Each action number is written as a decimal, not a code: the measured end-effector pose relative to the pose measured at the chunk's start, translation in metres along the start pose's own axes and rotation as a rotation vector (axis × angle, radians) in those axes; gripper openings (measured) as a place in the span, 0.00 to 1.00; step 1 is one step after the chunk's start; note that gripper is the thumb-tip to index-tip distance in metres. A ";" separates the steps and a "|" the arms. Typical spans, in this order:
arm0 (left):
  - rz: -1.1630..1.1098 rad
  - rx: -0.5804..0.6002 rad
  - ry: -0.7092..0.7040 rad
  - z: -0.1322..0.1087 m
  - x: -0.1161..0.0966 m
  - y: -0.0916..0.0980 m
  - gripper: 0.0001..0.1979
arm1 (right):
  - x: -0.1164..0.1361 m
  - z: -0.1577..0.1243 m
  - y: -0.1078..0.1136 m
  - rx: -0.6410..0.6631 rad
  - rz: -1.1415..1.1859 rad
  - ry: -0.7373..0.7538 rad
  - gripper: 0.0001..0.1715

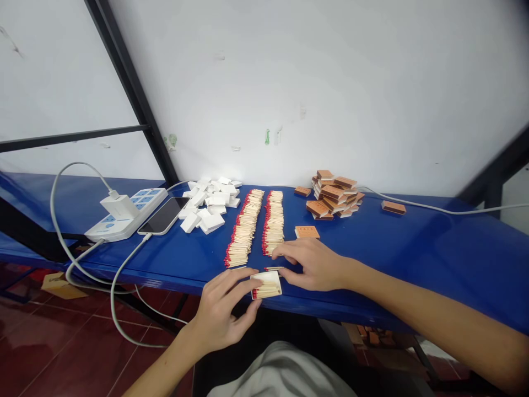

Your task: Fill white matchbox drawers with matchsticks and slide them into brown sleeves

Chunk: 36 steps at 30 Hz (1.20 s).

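Note:
My left hand (227, 306) grips a small white matchbox tray (278, 288) at the shelf's front edge, thumb below and fingers above. Inside the tray lie several red-tipped matches (268, 290). Just right of it is my right hand (312, 264), thumb and forefinger apart, at the near end of the right row of matches (273, 220). A loose match (273, 268) lies by the right thumb; whether they touch is unclear. A second, longer row of matches (244, 229) runs alongside on the left. Beyond my right hand sits an orange-brown matchbox (307, 232).
White trays (210, 201) are heaped at the back left, matchboxes (334, 194) at the back right. A phone (164, 215) and a power strip (124, 216) with white cables lie left on the blue shelf (413, 248). A single matchbox (393, 207) lies far right.

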<state>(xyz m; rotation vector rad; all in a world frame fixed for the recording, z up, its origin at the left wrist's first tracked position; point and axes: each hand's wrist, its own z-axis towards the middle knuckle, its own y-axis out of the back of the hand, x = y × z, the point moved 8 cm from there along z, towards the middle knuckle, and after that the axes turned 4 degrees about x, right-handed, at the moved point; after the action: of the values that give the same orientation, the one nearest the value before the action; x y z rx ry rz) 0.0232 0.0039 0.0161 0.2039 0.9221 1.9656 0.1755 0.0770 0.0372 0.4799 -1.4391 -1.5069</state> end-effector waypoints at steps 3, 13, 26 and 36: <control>0.010 0.006 -0.013 -0.001 -0.001 0.000 0.14 | -0.002 0.000 -0.005 0.040 0.008 0.000 0.10; 0.044 0.023 -0.038 -0.001 -0.005 -0.003 0.15 | -0.008 0.002 -0.010 0.145 0.074 -0.083 0.06; 0.062 0.020 -0.043 0.002 -0.010 0.000 0.13 | 0.010 0.001 -0.013 0.227 -0.252 -0.028 0.10; 0.065 0.015 -0.016 0.001 -0.006 -0.001 0.16 | 0.001 0.000 -0.015 0.198 -0.174 -0.079 0.12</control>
<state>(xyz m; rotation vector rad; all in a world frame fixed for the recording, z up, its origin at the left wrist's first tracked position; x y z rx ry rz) 0.0279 0.0000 0.0174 0.2613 0.9308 2.0140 0.1697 0.0733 0.0234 0.6876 -1.6528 -1.5406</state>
